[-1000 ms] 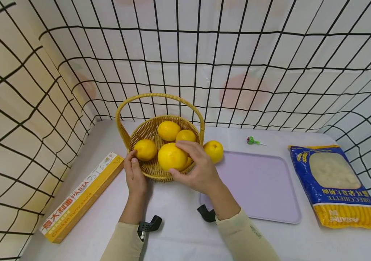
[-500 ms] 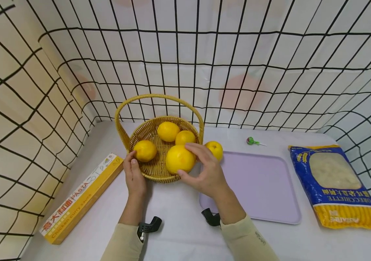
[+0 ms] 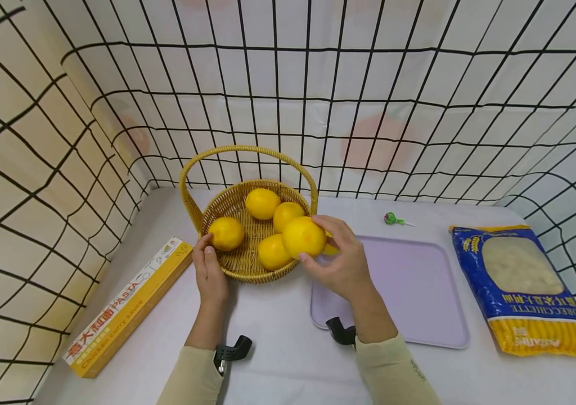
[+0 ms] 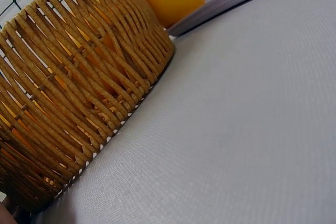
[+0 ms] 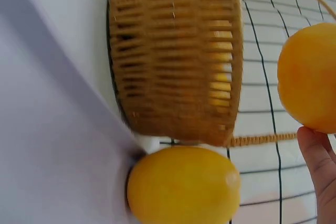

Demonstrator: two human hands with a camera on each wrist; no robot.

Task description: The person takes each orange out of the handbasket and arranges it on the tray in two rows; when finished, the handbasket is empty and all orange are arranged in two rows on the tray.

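Your right hand (image 3: 341, 261) pinches a yellow fruit (image 3: 304, 237) between thumb and fingers, up above the right edge of the basket (image 3: 247, 278). That fruit is round and looks smooth, so a weak pinch might let it pop out. I can't tell if it is fully over the inside, so a drop could land in the basket or bounce off the edge onto the table (image 3: 268, 349).

Four more fruits (image 3: 262, 203) sit in the basket, and one of them, the front fruit (image 3: 274, 252), looks very close below the one you hold. If you swing or lower too fast, the two could bump and roll.

The handle (image 3: 250, 149) comes down near your right fingers — catch it and the basket may tip. Your left hand (image 3: 209, 275) rests on the other side, by the left fruit (image 3: 226, 234). I can't tell if those fingers curl round the edge or just lean there. If they only lean, a hard bump could slide the basket.

Watch the loose fruit (image 5: 184, 184) too. It sits outside, between the basket and the purple tray (image 3: 409, 292), partly behind your right hand — a low wrist could knock it rolling.
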